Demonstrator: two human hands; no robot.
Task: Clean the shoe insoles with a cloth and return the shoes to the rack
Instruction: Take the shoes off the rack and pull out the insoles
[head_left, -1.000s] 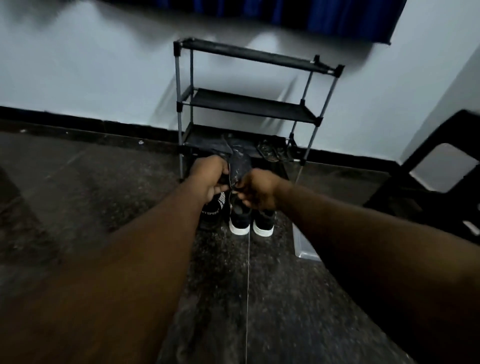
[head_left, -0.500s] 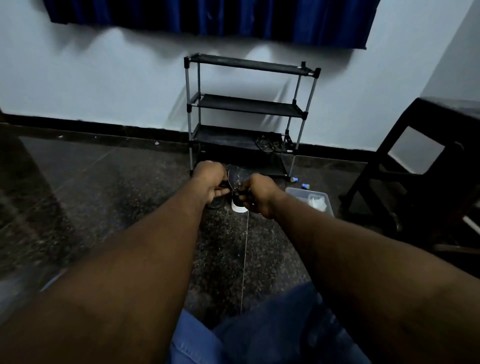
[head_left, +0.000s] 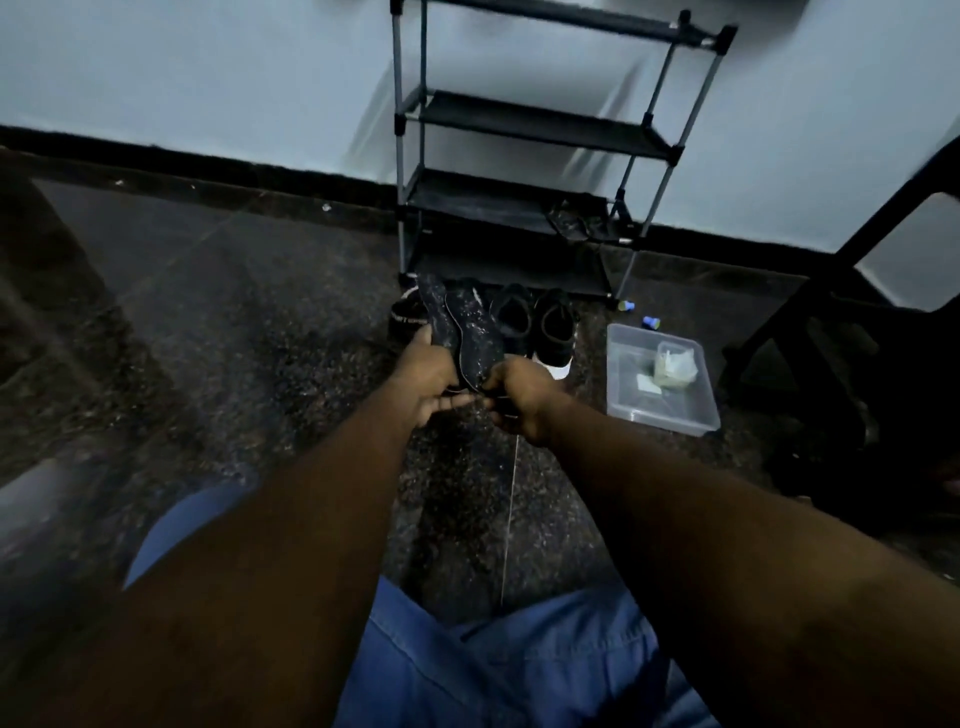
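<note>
Together, left hand and right hand grip two speckled insoles above what look like four dark shoes.

Wearer's body, seen from above: bare forearms ending in the left hand and right hand; legs in blue, denim-like trousers, the cloth creased and seamed near the lower edge.

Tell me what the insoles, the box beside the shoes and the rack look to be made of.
Insoles: probably foam under dark fabric, matte, flecked with pale specks; thin and flat.
Box: clear plastic, slightly glossy; its walls are see-through.
Rack: grey metal-looking tubes with a dull sheen, black joints likely plastic, shelves matte black, possibly fabric.
</note>
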